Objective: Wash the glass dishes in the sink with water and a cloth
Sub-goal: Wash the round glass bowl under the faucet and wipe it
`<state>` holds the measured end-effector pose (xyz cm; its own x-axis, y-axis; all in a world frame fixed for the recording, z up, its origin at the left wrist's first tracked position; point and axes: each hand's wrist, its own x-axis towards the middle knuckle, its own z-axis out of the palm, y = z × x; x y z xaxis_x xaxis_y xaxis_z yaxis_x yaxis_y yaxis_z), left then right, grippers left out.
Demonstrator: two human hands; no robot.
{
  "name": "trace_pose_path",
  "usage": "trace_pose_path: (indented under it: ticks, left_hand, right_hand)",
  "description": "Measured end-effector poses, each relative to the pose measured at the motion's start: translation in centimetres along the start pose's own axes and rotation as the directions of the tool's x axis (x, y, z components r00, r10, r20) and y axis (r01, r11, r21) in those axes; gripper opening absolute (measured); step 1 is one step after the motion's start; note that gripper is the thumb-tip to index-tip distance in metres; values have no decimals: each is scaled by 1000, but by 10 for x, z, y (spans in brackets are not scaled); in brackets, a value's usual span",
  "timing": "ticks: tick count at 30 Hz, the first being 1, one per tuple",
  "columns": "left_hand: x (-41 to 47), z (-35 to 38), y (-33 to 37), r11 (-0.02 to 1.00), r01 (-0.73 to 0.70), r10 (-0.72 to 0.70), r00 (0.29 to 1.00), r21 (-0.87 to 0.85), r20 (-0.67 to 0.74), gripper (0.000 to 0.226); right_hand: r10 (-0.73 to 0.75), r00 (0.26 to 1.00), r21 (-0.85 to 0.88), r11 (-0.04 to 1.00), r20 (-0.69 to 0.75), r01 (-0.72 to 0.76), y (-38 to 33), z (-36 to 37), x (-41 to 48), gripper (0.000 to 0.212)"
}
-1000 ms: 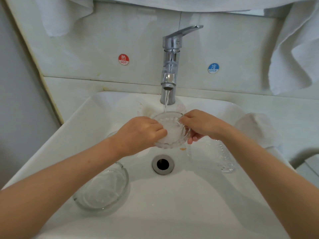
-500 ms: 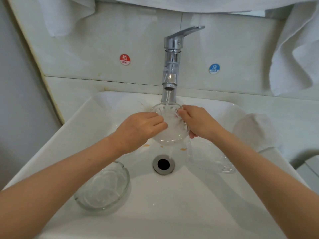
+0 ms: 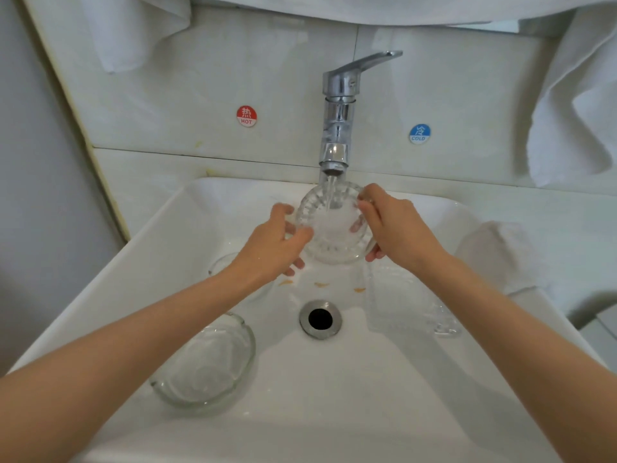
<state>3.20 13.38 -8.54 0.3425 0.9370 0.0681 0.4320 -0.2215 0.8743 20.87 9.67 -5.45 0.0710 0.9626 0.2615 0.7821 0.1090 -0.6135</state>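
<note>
A small ribbed glass bowl (image 3: pixel 334 225) is tilted toward me right under the running tap (image 3: pixel 337 128); water streams into it. My right hand (image 3: pixel 394 228) grips its right rim, thumb on top and fingers underneath. My left hand (image 3: pixel 273 245) has its fingers curled at the bowl's left rim. A round glass bowl (image 3: pixel 207 362) lies at the sink's front left. A rectangular cut-glass dish (image 3: pixel 410 302) lies on the right under my right forearm. Another glass dish (image 3: pixel 223 265) is mostly hidden under my left wrist. A white cloth (image 3: pixel 497 255) sits on the sink's right rim.
The white sink (image 3: pixel 334 412) has an open drain (image 3: pixel 320 319) in the middle, with small orange scraps (image 3: pixel 322 285) behind it. White towels (image 3: pixel 574 105) hang at the upper right and upper left. Hot and cold stickers mark the back wall.
Both hands lifted the ribbed bowl up and back, closer to the spout, and tilted its opening more toward me. My left hand slid off the bowl's front to its left rim.
</note>
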Motion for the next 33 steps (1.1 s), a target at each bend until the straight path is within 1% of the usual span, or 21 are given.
trace_pose_path:
  ticks: [1,3,4,6,7,8,10,11,12,14,15,17,18,21,22,24,26,28,30,33]
  left_hand:
    - [-1,2,1,990,84,-74,993,-112,87,36]
    - [-4,4,4,937,198,-140,968,-288,208,22]
    - [-5,4,7,911,227,-149,959,-344,239,20]
    - [-4,5,10,886,247,-144,951,-392,273,24]
    - [-5,6,11,884,248,-137,948,-395,288,25]
    - [-6,7,12,887,250,-131,942,-389,308,27]
    - [-8,10,13,901,247,-115,929,-358,351,30]
    - [-10,11,14,909,237,-101,922,-342,373,31]
    - [-11,11,14,916,227,-84,914,-330,396,32]
    - [-12,11,14,926,214,-62,900,-313,431,32]
    - [-12,11,14,930,213,-64,896,-299,440,33]
    - [-12,11,12,937,216,-74,891,-274,449,36]
    - [-11,11,12,940,210,-72,893,-270,445,38]
    - [-10,8,12,934,206,-63,899,-291,433,36]
    - [-10,7,12,934,208,-63,897,-292,438,37]
    - [-9,5,11,941,204,-61,889,-272,454,41]
    - [-9,4,10,947,201,-61,879,-252,473,45]
    - [-7,2,11,955,179,-50,884,-237,465,45]
    - [-6,1,12,965,152,-43,897,-214,440,43]
    - [-6,0,12,971,138,-41,901,-197,432,42]
  right_hand:
    - [35,999,76,996,24,-37,0,2,0,15]
    - [106,990,183,976,92,-122,0,5,1,16]
    - [134,982,211,964,132,-160,1,6,1,17]
    - [167,971,218,955,172,-203,4,7,2,19]
    - [172,974,189,962,148,-198,6,8,2,18]
    - [171,980,121,976,97,-182,9,9,3,18]
    - [192,981,-23,981,-10,-193,15,12,5,26]
    - [227,973,-26,973,-35,-228,16,14,5,31]
    - [261,965,14,965,-37,-261,17,17,5,34]
    - [281,958,70,958,-51,-277,16,21,5,34]
    - [255,964,49,967,-80,-252,15,23,5,33]
    - [174,978,-52,982,-118,-181,7,24,2,36]
    - [136,985,-116,982,-105,-148,3,24,0,41]
    - [41,998,-291,955,-50,-54,-4,24,-4,67]
    - [20,999,-317,948,-48,-34,-4,24,-4,69]
    - [17,998,-299,953,-67,-36,-4,25,-4,56]
    - [55,993,-247,966,-103,-79,-1,26,-3,44]
    - [91,989,-184,977,-118,-112,2,24,0,38]
    - [102,991,-135,984,-92,-114,4,23,2,33]
    - [62,997,-162,985,-44,-68,4,25,2,32]
